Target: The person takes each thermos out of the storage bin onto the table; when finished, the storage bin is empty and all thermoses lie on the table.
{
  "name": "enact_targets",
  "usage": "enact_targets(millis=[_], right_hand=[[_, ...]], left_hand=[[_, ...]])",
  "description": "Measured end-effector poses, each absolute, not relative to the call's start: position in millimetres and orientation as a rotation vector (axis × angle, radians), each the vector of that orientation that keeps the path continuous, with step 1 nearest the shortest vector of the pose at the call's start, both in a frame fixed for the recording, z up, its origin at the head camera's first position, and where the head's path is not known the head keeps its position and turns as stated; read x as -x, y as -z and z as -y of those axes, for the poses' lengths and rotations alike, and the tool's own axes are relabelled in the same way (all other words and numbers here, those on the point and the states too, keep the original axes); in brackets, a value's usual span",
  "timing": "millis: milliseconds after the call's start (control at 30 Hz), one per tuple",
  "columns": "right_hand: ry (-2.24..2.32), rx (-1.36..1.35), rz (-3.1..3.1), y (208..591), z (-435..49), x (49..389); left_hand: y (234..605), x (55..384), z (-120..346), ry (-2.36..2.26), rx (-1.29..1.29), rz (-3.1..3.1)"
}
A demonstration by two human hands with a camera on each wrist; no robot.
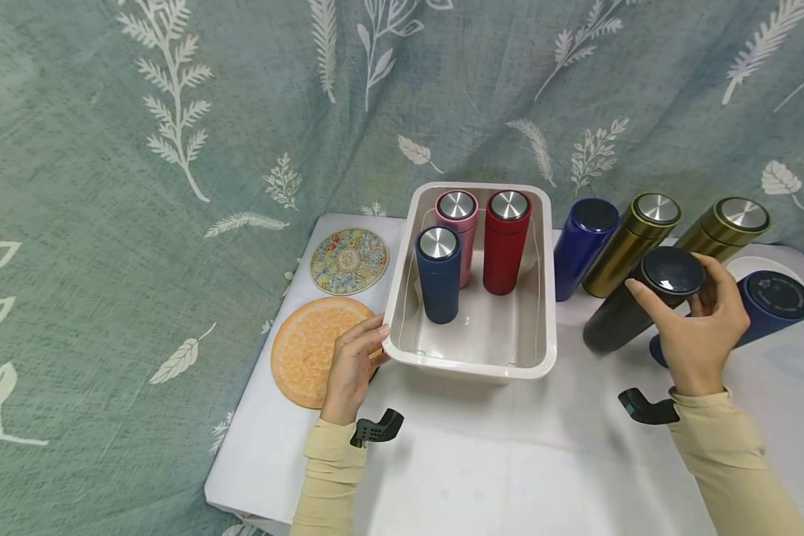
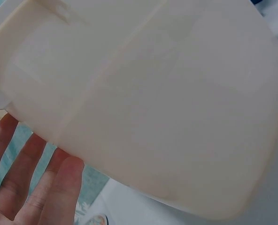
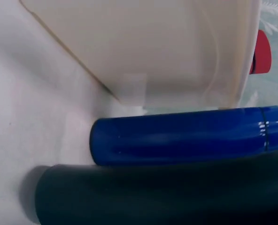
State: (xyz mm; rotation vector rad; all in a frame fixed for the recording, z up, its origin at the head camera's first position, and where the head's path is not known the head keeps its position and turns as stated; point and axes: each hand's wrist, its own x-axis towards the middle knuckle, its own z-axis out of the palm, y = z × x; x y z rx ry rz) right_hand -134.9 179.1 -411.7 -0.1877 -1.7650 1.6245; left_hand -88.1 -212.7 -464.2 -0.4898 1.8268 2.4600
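A white plastic bin (image 1: 469, 365) stands on the table, holding a pink bottle (image 1: 467, 238), a red insulated bottle (image 1: 505, 257) and a dark blue insulated bottle (image 1: 440, 286), all upright. My left hand (image 1: 355, 365) touches the bin's near left corner. In the left wrist view its fingers (image 2: 59, 192) reach nearly straight to the bin's edge. Around the upper end of a black insulated bottle (image 1: 616, 316), my right hand (image 1: 706, 327) grips with thumb and fingers on opposite sides. In the right wrist view the black bottle (image 3: 153, 194) lies across the bottom, beside a shiny blue bottle (image 3: 176, 137); the hand is outside that view.
Right of the bin stand the shiny blue bottle (image 1: 584, 246) and two gold bottles (image 1: 626, 249) (image 1: 717, 231). Another dark blue bottle (image 1: 770, 309) is behind my right hand, near a white round object (image 1: 764, 264). Left lie a patterned round mat (image 1: 350, 260) and an orange one (image 1: 308, 350).
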Motion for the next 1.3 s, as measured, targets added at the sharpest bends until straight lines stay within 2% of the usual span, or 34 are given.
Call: enact_targets(millis=[1000, 1300], right_hand=[[-1.654, 0.229, 1.695, 440.8, -193.9, 148.6], [-1.702, 0.227, 1.650, 438.2, -191.9, 149.5]], left_hand=[[465.0, 88.4, 211.8, -2.443, 0.490, -1.836], [464.7, 88.5, 211.9, -2.453, 0.495, -1.835]])
